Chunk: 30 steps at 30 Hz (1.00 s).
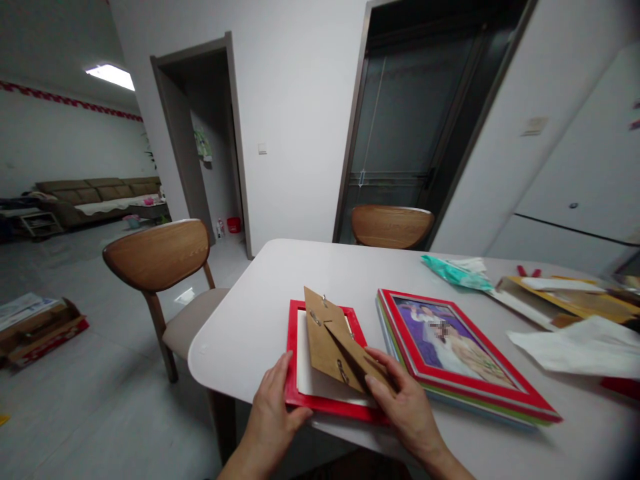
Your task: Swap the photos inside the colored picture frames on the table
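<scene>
Head view: a face-down red rectangular picture frame (292,347) lies at the white tabletop (250,320) edge, its light, stiff brown cardboard backing board (325,340) tilted loose. The left hand (273,413) clasps the frame's near corner. The right hand (400,400) lies flat on the board, thumb possibly beneath. Best gripped by its edges.

**Bare tabletop left and ahead, clutter on the right**

The white table (260,300) lies bare left of and beyond the red frame (291,353), as far as the far chair (390,227). A stack of framed pictures (465,353) sits just beside the frame on the right, leaving a narrow gap. Past the stack, a teal bag (457,272), a white sheet (575,347) and cardboard pieces (575,300) crowd the surface.
</scene>
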Motion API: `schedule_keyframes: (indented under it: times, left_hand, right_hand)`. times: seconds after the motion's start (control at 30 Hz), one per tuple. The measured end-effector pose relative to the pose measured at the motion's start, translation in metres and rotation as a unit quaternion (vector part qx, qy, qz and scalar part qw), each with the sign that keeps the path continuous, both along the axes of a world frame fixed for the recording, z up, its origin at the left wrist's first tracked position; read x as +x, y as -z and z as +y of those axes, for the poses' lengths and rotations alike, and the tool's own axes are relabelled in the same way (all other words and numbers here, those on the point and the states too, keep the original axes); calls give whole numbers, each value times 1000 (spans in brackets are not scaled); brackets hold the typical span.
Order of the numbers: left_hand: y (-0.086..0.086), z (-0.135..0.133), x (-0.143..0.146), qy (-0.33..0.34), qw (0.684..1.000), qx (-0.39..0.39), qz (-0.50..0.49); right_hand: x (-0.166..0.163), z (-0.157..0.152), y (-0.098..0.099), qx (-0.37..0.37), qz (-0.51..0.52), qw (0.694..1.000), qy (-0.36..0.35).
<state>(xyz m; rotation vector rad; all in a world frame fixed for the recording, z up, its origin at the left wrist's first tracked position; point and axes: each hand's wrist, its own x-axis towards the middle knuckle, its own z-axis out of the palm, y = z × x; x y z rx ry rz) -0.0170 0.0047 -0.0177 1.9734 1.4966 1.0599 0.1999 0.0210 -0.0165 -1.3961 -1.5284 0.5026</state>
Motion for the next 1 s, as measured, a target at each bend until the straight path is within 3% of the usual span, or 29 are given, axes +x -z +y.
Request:
schedule_keyframes:
  times: [0.13, 0.47, 0.67, 1.0]
  left_hand:
    - [4, 2, -4, -6, 1000, -6, 15]
    - [4, 4, -4, 32, 995, 64, 65]
    - [2, 3, 1, 48, 992, 71, 94]
    - [-10, 8, 5, 84, 975, 84, 189]
  right_hand:
    - [0, 5, -4, 3, -32, 999, -10]
    - [-7, -6, -21, -18, -176, 984, -30]
    - [-22, -4, -20, -32, -228, 972, -45]
    - [-25, 10, -4, 31, -305, 952, -14]
